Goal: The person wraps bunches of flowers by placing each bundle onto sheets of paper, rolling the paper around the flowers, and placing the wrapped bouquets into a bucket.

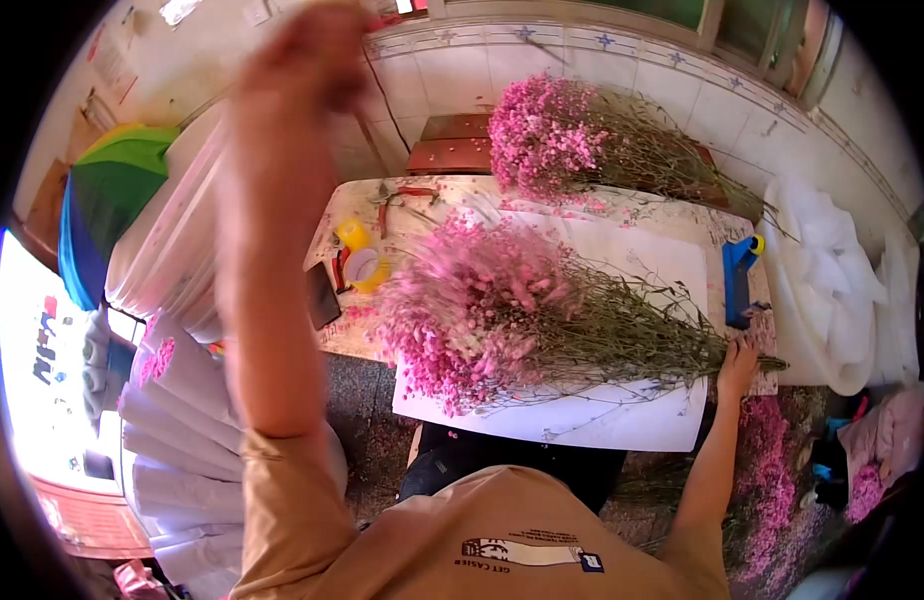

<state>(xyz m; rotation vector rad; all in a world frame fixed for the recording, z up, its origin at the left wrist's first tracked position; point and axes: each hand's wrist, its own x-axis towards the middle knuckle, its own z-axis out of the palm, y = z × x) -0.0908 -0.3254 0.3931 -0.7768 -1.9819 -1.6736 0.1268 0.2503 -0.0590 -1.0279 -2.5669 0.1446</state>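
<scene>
A large bunch of pink baby's breath (472,310) lies across a white sheet of paper (622,425) on the worktable, flower heads to the left and stems to the right. My right hand (739,366) is closed round the stem ends near the table's right edge. The flower heads look smeared, as if in motion. My left hand (307,50) is raised high above the table's left side, apart from the bunch. Motion blurs its fingers, so I cannot tell what they hold.
A second pink bunch (547,135) lies at the back. Tape rolls (365,268), red-handled pliers (407,190), a phone (323,297) and a blue tape dispenser (736,280) lie around. Paper-wrapped bundles (177,430) stand left, white foam wrap (832,290) right. Pink flowers (767,480) lie on the floor.
</scene>
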